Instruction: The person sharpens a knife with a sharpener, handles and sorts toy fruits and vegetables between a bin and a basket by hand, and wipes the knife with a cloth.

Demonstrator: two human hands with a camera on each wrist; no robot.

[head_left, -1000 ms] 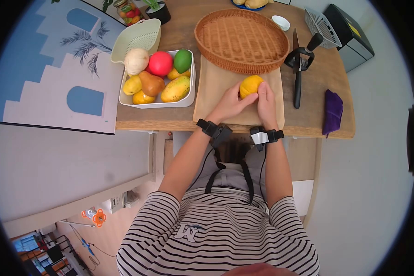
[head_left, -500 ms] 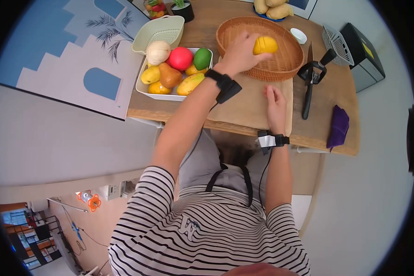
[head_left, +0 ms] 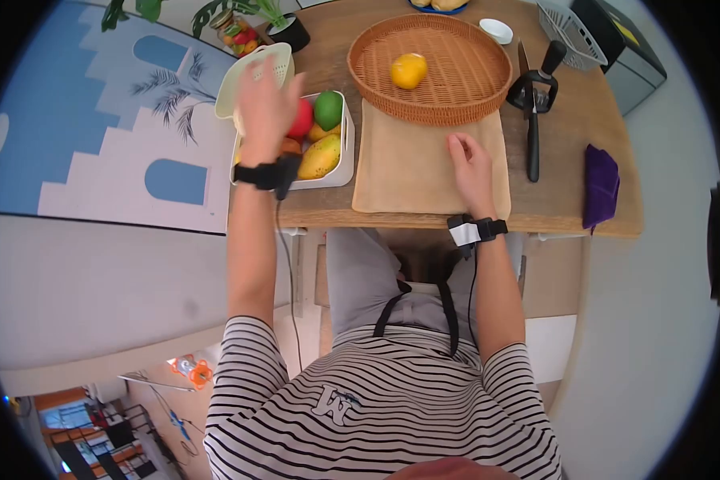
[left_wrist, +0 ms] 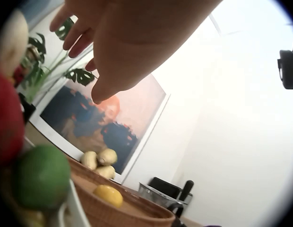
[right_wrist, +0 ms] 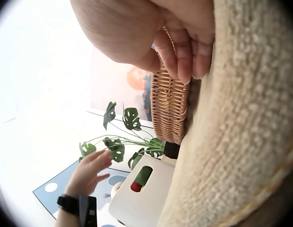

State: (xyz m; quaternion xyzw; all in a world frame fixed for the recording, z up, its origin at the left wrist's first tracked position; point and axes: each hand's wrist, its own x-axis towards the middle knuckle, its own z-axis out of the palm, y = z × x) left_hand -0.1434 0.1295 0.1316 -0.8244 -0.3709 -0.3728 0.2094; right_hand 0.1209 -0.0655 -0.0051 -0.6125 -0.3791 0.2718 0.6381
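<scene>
The shirt (head_left: 400,416) was white with thin black stripes, and its sleeves (head_left: 244,360) were short. On it, at 6 o'clock in the head view, was a white letter M (head_left: 329,403), dark-edged. The trousers (head_left: 354,268) were grey, with two black bands (head_left: 450,320). The left hand (head_left: 268,108) and the right hand (head_left: 474,178) were bare. Each wrist had a black strap (head_left: 252,175) and black box (head_left: 286,172); a whitish patch (head_left: 465,234) covered the right box, at 9 o'clock from its strap. Thin dark cables (head_left: 288,276) hung there.
</scene>
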